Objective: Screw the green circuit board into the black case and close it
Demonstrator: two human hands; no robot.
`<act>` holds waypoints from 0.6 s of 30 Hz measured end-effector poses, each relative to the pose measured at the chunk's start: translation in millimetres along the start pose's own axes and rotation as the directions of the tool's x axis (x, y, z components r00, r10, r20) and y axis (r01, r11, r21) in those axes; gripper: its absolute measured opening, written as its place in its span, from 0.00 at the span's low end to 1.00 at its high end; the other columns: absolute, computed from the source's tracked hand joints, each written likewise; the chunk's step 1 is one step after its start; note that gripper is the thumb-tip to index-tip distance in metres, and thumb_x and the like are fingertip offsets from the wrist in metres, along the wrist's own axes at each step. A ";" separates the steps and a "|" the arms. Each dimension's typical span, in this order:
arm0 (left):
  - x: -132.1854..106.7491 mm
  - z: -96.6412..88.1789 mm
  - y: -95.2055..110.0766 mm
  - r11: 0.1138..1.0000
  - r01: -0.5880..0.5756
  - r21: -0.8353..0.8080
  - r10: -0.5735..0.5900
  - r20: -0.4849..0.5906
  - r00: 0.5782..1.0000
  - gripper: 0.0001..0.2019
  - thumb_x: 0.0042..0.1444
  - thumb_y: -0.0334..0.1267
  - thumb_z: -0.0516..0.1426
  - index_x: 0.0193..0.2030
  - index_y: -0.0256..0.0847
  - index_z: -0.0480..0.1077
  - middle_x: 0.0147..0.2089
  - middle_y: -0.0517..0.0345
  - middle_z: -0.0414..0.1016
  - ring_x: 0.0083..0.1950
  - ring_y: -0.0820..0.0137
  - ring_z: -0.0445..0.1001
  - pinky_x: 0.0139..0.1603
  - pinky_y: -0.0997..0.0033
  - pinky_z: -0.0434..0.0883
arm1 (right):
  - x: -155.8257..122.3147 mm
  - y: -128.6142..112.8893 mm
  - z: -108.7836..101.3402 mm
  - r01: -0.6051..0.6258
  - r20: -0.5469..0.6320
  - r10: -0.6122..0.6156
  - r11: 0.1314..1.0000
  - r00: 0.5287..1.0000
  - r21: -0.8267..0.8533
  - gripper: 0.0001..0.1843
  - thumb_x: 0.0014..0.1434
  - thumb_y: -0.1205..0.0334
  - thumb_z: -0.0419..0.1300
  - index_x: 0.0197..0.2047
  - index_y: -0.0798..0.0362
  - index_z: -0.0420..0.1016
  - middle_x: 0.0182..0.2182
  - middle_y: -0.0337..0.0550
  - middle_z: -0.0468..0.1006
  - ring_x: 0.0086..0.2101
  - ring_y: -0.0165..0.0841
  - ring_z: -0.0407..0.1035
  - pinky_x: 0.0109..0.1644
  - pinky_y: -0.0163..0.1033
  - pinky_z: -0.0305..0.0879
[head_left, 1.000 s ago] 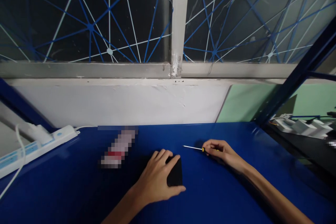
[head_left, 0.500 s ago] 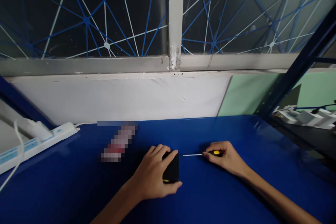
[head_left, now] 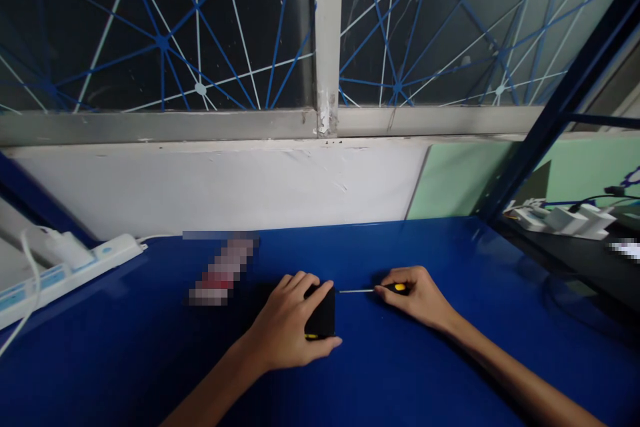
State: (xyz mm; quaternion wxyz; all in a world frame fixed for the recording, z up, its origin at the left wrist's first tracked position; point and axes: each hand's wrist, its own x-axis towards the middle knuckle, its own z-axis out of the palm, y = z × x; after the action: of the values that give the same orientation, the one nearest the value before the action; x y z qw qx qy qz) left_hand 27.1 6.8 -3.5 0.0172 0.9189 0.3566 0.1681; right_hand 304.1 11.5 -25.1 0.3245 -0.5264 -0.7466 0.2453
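Observation:
On the blue tabletop, my left hand grips a black box-shaped object that shows a small yellow detail on its near side. The thumb lies along the near edge and the fingers reach over the top and far side, hiding its left part. What kind of object it is I cannot make out. My right hand pinches a screwdriver by its black and yellow handle. Its thin metal shaft points left, with the tip at the box's right side near the far corner. Whether the tip sits inside or only touches is unclear.
A white power strip with a plug and cable lies along the left edge. Behind my left hand is a pixelated, reddish-white item. Blue frame posts flank the table, and white adapters sit beyond at right.
The screwdriver has moved left relative to the black object, closing the small gap between tip and side. My left hand keeps its grip. The whole view has shifted slightly.

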 end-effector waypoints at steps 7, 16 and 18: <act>-0.5 -0.4 -0.3 1.000 -0.001 0.002 0.001 0.005 1.000 0.34 0.49 0.55 0.62 0.60 0.40 0.66 0.49 0.45 0.71 0.47 0.53 0.69 0.47 0.48 0.68 | -0.3 1.5 0.5 0.001 -0.001 -0.001 1.000 1.000 -0.007 0.15 0.57 0.53 0.60 0.25 0.52 0.81 0.23 0.41 0.77 0.23 0.31 0.66 0.26 0.36 0.54; 0.2 -1.0 1.2 1.000 0.004 0.012 -0.005 0.023 1.000 0.35 0.50 0.56 0.63 0.60 0.38 0.66 0.50 0.44 0.71 0.48 0.52 0.69 0.48 0.48 0.68 | 0.3 0.2 -3.1 0.016 0.047 -0.017 1.000 0.999 0.008 0.16 0.59 0.51 0.60 0.28 0.52 0.80 0.26 0.41 0.77 0.26 0.32 0.67 0.28 0.36 0.56; -0.8 -1.0 1.3 1.000 -0.001 0.010 0.001 0.019 1.000 0.35 0.51 0.57 0.62 0.60 0.38 0.66 0.50 0.44 0.71 0.48 0.53 0.69 0.47 0.48 0.68 | 1.2 0.9 -6.6 0.017 0.117 -0.023 0.999 0.993 0.049 0.16 0.59 0.50 0.61 0.29 0.53 0.79 0.25 0.40 0.76 0.26 0.31 0.65 0.28 0.35 0.56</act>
State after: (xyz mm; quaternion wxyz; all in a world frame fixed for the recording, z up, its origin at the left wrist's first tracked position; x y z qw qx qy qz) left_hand 27.1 5.2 -2.6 0.0161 0.9206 0.3569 0.1575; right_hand 309.3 13.1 -21.0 0.2948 -0.4956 -0.7636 0.2905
